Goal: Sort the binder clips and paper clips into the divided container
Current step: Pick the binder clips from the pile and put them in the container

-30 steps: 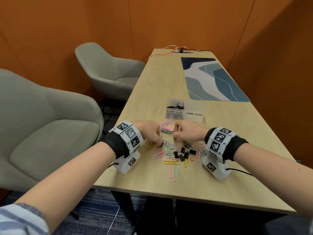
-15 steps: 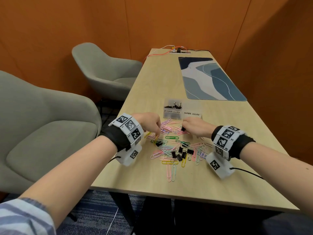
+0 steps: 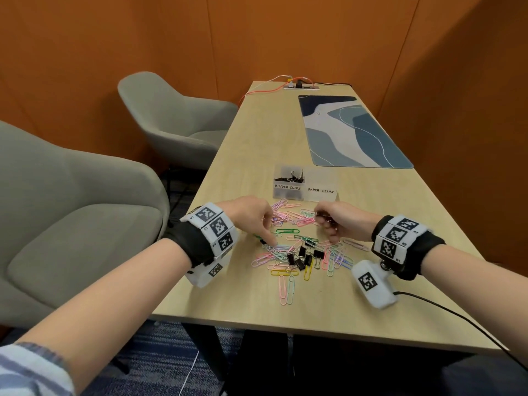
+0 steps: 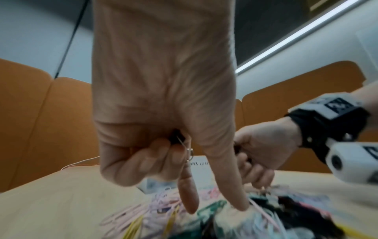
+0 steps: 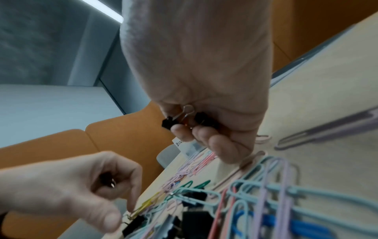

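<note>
A: Where did the work stand?

B: The divided container (image 3: 304, 184) sat at centre frame on the table (image 3: 257, 144), just above the pile. Its left compartment, labelled for binder clips, held several black ones; the right, labelled for paper clips, looked empty. The paper clips (image 3: 285, 250) and loose binder clips (image 3: 303, 257) lay mixed below it, so sorting was judged at an early stage.

A: State of the right hand (image 3: 338, 222)?

B: Fingers were curled into the palm around two black binder clips (image 5: 184, 119), seen at centre of the right wrist view. Storing them there probably allowed several to be collected before one trip to the container.

A: And the left hand (image 3: 251, 215)?

B: The outer fingers were curled around another binder clip (image 4: 180, 140) against the palm. The thumb and forefinger (image 4: 235, 186) reached down into the pile, spread apart; whether they had closed on anything could not be told, since blur hid it.

A: Risk?

B: Paper clips interlock, so one might be dragged along with a binder clip
</note>
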Motion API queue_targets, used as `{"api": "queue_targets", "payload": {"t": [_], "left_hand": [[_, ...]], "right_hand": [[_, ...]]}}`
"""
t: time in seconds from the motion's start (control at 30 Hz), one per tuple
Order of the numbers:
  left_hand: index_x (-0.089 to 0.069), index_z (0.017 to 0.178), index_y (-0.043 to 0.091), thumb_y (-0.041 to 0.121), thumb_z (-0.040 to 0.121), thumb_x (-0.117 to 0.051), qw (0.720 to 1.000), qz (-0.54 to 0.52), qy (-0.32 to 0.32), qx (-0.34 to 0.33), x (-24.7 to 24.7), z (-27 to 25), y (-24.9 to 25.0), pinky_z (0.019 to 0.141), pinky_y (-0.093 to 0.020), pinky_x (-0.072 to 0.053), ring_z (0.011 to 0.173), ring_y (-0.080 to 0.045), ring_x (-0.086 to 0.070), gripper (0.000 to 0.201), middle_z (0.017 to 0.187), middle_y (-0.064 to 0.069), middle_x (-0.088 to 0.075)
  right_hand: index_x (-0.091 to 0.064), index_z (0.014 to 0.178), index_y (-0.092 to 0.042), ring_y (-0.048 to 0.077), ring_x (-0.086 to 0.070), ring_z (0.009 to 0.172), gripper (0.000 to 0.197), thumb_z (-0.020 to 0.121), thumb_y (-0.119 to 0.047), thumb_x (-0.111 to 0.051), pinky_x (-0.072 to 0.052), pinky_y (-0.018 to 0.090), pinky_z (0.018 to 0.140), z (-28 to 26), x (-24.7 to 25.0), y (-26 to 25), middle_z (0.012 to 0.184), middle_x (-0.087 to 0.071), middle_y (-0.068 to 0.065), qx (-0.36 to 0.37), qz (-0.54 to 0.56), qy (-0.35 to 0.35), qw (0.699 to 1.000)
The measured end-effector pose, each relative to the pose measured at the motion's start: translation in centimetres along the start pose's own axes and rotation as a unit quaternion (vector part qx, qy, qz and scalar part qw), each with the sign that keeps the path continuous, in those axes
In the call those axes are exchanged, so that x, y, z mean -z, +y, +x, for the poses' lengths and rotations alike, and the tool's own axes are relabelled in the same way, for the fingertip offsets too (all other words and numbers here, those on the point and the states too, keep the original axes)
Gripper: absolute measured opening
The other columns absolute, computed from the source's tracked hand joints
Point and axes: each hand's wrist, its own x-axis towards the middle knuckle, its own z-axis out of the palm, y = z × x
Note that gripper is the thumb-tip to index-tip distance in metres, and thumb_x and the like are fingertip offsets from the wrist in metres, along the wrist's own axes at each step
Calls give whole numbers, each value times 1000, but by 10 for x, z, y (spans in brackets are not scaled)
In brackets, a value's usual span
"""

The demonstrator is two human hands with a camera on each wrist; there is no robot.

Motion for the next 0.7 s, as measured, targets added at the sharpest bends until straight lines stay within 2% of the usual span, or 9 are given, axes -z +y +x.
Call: {"api": "queue_targets", "payload": {"t": [0.1, 0.17, 0.2, 0.3, 0.4, 0.5, 0.57, 0.63, 0.7], "left_hand": [[-58, 84, 18, 45, 78, -71, 1000, 7, 4, -17, -7, 1, 2, 57, -23, -35, 78, -16, -52, 30, 82, 2, -59], [-62, 88, 17, 36, 85, -66, 1000, -3, 10, -29, -5, 1, 4, 56, -21, -34, 77, -16, -52, 20, 84, 1, -61], [-65, 91, 14, 33, 88, -63, 999, -5, 14, -32, -3, 1, 4, 57, -22, -35, 77, -16, -52, 19, 86, 0, -61], [-63, 96, 10, 28, 93, -54, 999, 3, 27, -22, 1, 1, 6, 66, -25, -36, 79, -18, -51, 21, 90, -2, -58], [-57, 95, 9, 29, 94, -48, 999, -29, 43, -6, 2, 3, 12, 59, -27, -34, 81, -20, -48, 22, 88, -3, -55], [-45, 78, 10, 29, 96, -42, 995, -78, 60, 10, 2, 6, 20, 54, -26, -28, 76, -22, -42, 26, 70, 0, -44], [-41, 72, 12, 28, 96, -42, 993, -95, 69, 18, 2, 9, 25, 53, -27, -27, 74, -22, -41, 29, 67, 1, -41], [-43, 74, 11, 27, 96, -42, 991, -114, 69, 20, 3, 9, 27, 52, -26, -28, 70, -21, -42, 27, 67, 2, -43], [-42, 71, 15, 26, 96, -45, 987, -147, 68, 19, 4, 11, 28, 50, -25, -31, 60, -15, -43, 28, 67, 3, -49]], "right_hand": [[-38, 61, -15, 12, -29, 40, 40, 96, -32, -42, -22, 27, 48, 0, -1, 0, 51, -32, -3, 1, 47, -20, 999], [-41, 65, -12, 10, -35, 37, 35, 97, -28, -43, -24, 27, 49, -1, -1, 0, 46, -42, -4, 3, 59, -41, 997], [-44, 67, -11, 10, -38, 36, 33, 97, -24, -42, -26, 26, 49, -1, 0, 0, 46, -47, -2, 2, 66, -53, 996], [-50, 75, -7, 10, -41, 41, 25, 97, -17, -42, -34, 19, 40, -3, 2, -1, 65, -53, 8, -7, 102, -64, 993], [-55, 84, -5, 9, -40, 41, 19, 96, -12, -43, -32, 16, 33, -3, 4, -2, 65, -48, 5, -29, 122, -60, 990], [-53, 77, -12, 7, -28, 38, 26, 98, -21, -40, -21, 17, 34, -5, 5, -3, 56, -32, -3, -37, 69, -40, 996], [-48, 68, -16, 8, -20, 40, 34, 97, -32, -43, -17, 19, 38, -9, 5, -3, 53, -25, -5, -11, -15, -23, 1000], [-51, 69, -14, 9, -21, 42, 32, 94, -34, -50, -21, 19, 38, -14, 4, 0, 52, -25, -5, 23, -103, -11, 994], [-56, 83, -11, 9, -28, 43, 19, 91, -27, -57, -29, 18, 36, -19, 4, 4, 55, -33, -4, 45, -165, 5, 985]]}}
